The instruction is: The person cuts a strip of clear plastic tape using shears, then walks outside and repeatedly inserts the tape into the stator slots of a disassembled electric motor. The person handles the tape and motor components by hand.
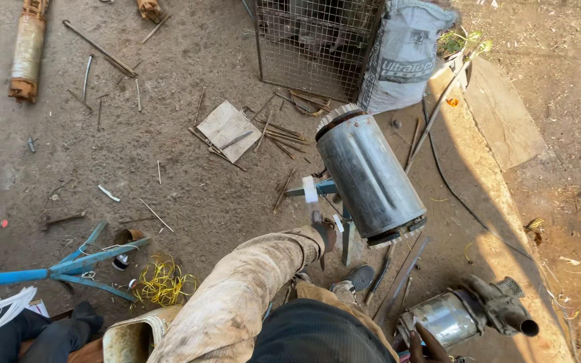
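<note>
- Left hand point(324, 232): I see it at the end of the dirty beige sleeve, closed round a small tool under the big grey steel cylinder with toothed white end rings point(370, 178). Can't make out the tool type.
- Cylinder sits tilted on a blue metal stand point(324, 189), top end toward the wire mesh cage point(314, 44), bottom end near my hand. White tape wraps the stand arm just left of it.
- Right hand point(425, 339): low at the frame's bottom edge, fingers on the shiny silver pump motor body with dark cast outlet point(469, 312). Grip is partly cut off, so I can't tell how far it's closed.
- Room: bare dirt floor point(189, 181) opens left of the cylinder, littered with thin rods and a flat cardboard piece point(226, 128).
- Right side is tight: long rods lean past the cylinder's edge, and a concrete kerb point(469, 195) runs diagonally.
- Grey printed sack point(405, 57) leans on the cage.
- Lower left: second blue frame point(68, 269), yellow wire coil point(163, 281).
</note>
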